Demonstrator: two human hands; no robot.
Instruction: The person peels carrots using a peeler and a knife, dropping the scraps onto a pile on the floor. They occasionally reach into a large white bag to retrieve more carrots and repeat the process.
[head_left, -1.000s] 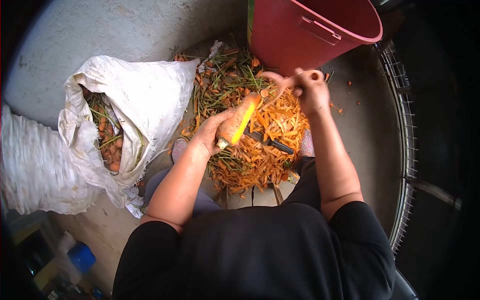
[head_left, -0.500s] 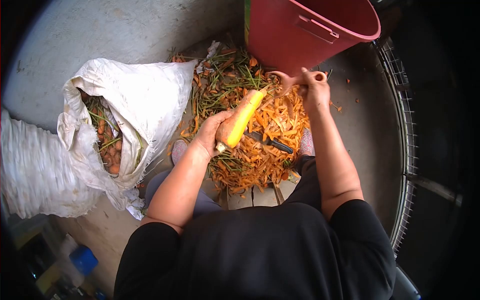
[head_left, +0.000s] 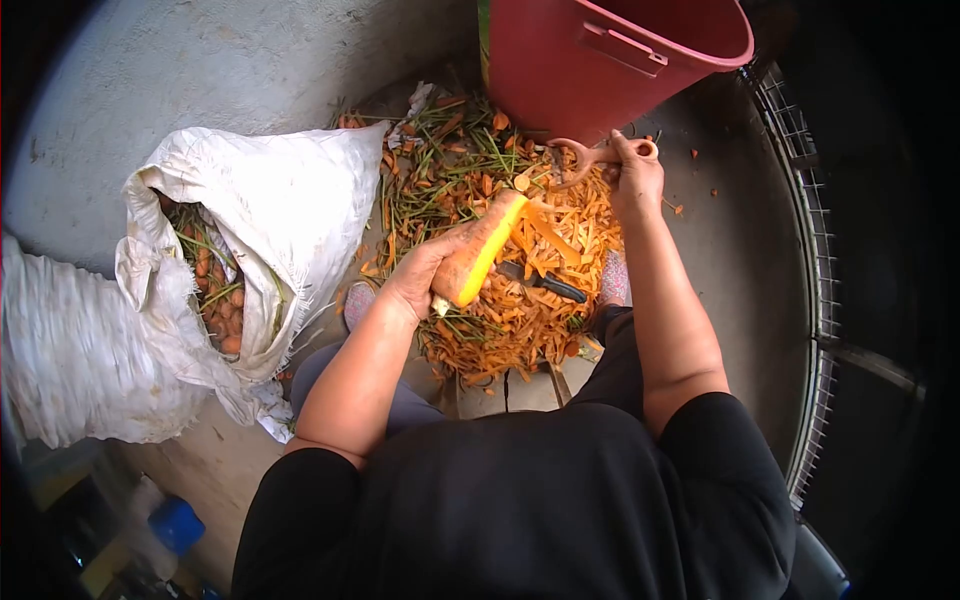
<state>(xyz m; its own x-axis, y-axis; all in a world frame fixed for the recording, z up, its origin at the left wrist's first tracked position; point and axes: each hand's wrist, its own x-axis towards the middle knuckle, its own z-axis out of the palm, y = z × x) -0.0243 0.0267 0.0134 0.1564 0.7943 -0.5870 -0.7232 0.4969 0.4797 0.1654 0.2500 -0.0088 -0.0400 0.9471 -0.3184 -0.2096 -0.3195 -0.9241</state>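
My left hand [head_left: 425, 270] is closed around the thick end of a large carrot [head_left: 480, 250], which points up and away to the right. A bright yellow-orange peeled band runs along the carrot; its remaining skin is brownish. My right hand [head_left: 637, 180] grips the handle of an orange-tan Y-shaped peeler [head_left: 588, 160], whose head is just beyond the carrot's far end, apart from it. A strip of peel [head_left: 553, 238] hangs or falls beside the carrot's tip. Below lies a heap of carrot peelings [head_left: 500, 340], with a black-handled knife [head_left: 560, 288] on top.
To the left, a white woven sack [head_left: 290, 190] gapes open on carrots [head_left: 225, 310] and green stalks. A tall red bin [head_left: 560, 80] stands at the back. Trimmed green stems [head_left: 410, 200] litter the floor. Wire mesh [head_left: 815, 240] curves along the right side.
The peeler has shifted slightly and turned near the carrot's tip. A peel strip now shows below it, and the carrot's far end looks blunter. My left hand keeps its grip.
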